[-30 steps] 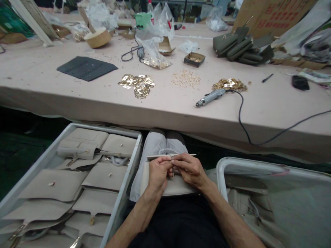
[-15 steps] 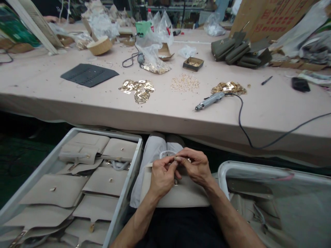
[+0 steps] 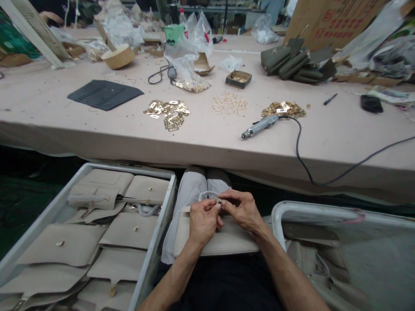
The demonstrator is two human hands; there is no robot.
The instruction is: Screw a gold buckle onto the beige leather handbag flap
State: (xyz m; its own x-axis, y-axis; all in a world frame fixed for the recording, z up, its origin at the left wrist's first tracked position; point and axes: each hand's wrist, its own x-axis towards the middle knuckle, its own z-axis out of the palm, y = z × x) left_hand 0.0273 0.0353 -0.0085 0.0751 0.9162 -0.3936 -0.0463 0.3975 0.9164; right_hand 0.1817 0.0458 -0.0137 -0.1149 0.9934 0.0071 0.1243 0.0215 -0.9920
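A light beige handbag (image 3: 223, 246) lies across my lap, with a clear-wrapped loop handle (image 3: 207, 194) showing beyond my fingers. Over the bag, my left hand (image 3: 204, 218) and my right hand (image 3: 241, 209) meet, thumbs and fingertips pinched together. Between them is a small greyish-beige piece (image 3: 218, 201); whether it is part of the bag or a separate fitting is hidden by the fingers. Both hands are closed.
On the left, a white bin (image 3: 158, 233) holds several beige bags; another bin (image 3: 279, 211) stands at right. The table (image 3: 129, 138) bears gold plates (image 3: 171, 113), tiny scattered parts (image 3: 228, 103), more gold fittings (image 3: 285, 109), a corded electric screwdriver (image 3: 261, 126) and dark green bags (image 3: 285, 60).
The view has shifted slightly. My fingertips stay together over the bag; my right fingers have shifted a little, and the small piece between the hands shows more.
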